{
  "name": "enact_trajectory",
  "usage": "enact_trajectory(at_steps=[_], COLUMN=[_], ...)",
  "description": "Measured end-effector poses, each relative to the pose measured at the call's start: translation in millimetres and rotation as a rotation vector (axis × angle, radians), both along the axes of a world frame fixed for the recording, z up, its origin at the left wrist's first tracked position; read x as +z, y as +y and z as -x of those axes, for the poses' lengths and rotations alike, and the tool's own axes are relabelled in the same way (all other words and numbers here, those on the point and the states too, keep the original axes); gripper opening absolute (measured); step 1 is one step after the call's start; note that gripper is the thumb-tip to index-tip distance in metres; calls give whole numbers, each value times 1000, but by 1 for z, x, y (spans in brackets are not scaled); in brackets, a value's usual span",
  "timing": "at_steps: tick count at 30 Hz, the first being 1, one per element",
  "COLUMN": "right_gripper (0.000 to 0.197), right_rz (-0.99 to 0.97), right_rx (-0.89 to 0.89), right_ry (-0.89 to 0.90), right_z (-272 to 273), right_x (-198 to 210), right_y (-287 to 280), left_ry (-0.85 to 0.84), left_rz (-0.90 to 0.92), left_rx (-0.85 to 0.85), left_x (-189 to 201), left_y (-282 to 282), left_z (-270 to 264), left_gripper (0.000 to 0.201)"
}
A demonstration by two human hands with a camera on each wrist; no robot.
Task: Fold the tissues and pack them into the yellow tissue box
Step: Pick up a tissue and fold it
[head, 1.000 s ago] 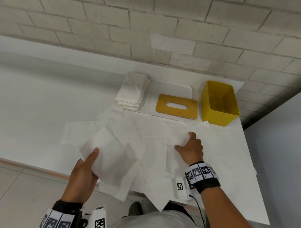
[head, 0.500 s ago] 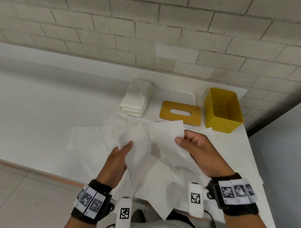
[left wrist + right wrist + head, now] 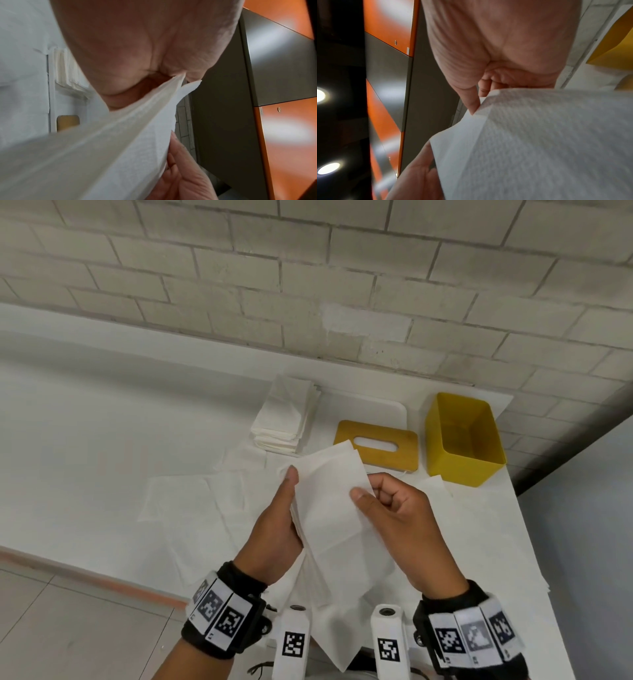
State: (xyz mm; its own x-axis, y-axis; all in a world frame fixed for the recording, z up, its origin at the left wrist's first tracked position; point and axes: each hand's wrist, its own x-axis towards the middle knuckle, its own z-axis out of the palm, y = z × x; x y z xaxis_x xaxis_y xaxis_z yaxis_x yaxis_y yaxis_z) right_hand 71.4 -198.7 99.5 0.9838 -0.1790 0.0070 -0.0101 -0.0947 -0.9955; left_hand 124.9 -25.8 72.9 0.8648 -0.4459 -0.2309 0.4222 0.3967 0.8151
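Both hands hold one folded white tissue (image 3: 329, 501) up above the table. My left hand (image 3: 277, 518) pinches its left edge with the thumb on top, and my right hand (image 3: 394, 508) pinches its right edge. The left wrist view shows the tissue (image 3: 120, 142) pressed between thumb and fingers, and the right wrist view shows the same tissue (image 3: 539, 142) under my right thumb. The open yellow tissue box (image 3: 462, 440) stands at the back right with nothing visible inside. Its yellow slotted lid (image 3: 376, 446) lies flat to the left of it. A stack of folded tissues (image 3: 284, 419) sits further left.
Several unfolded tissues (image 3: 191, 498) lie spread over the white table (image 3: 85, 440) beneath my hands. A white tray (image 3: 363, 412) lies under the lid and the stack. A brick wall (image 3: 308, 285) runs along the back. The table's right edge (image 3: 534, 542) drops off to the floor.
My left hand brought its folded tissue rightwards and up, my right hand left the table and took the other edge, and the tissue now stands narrower between both hands.
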Motion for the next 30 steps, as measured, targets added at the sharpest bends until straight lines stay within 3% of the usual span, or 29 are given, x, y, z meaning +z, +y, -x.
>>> enact_trajectory(at_steps=[2, 7, 10, 14, 18, 22, 24, 27, 29, 30], right_gripper=[8, 8, 9, 10, 11, 11, 20, 60, 72, 68], right_rz=[11, -28, -59, -82, -139, -111, 25, 371, 582, 674], right_rx=[-12, -60, -78, -82, -101, -112, -167, -198, -6, 89], right_ry=[7, 33, 39, 49, 67, 88, 63, -66, -134, -147], right_z=[0, 1, 1, 2, 3, 3, 1, 1, 0, -1], right_x=[-2, -4, -6, -6, -5, -7, -13, -12, -6, -5], right_y=[0, 1, 2, 2, 5, 8, 4, -9, -18, -20], left_ry=[-30, -142, -221, -227, -156, -166, -221, -487, -776, -914], left_rz=[3, 23, -26, -47, -83, -216, -350, -642, -811, -879], left_rx=[-4, -59, -97, -69, -49, -12, -3, -98, -224, -293], left_x=[0, -6, -7, -14, -13, -16, -18, -17, -13, -9], left_y=[0, 0, -2, -5, -9, -11, -8, 0, 4, 4], left_z=[0, 7, 12, 16, 20, 19, 14, 3, -2, -4], left_gripper=[84, 82, 64, 64, 34, 32, 37, 60, 45, 36])
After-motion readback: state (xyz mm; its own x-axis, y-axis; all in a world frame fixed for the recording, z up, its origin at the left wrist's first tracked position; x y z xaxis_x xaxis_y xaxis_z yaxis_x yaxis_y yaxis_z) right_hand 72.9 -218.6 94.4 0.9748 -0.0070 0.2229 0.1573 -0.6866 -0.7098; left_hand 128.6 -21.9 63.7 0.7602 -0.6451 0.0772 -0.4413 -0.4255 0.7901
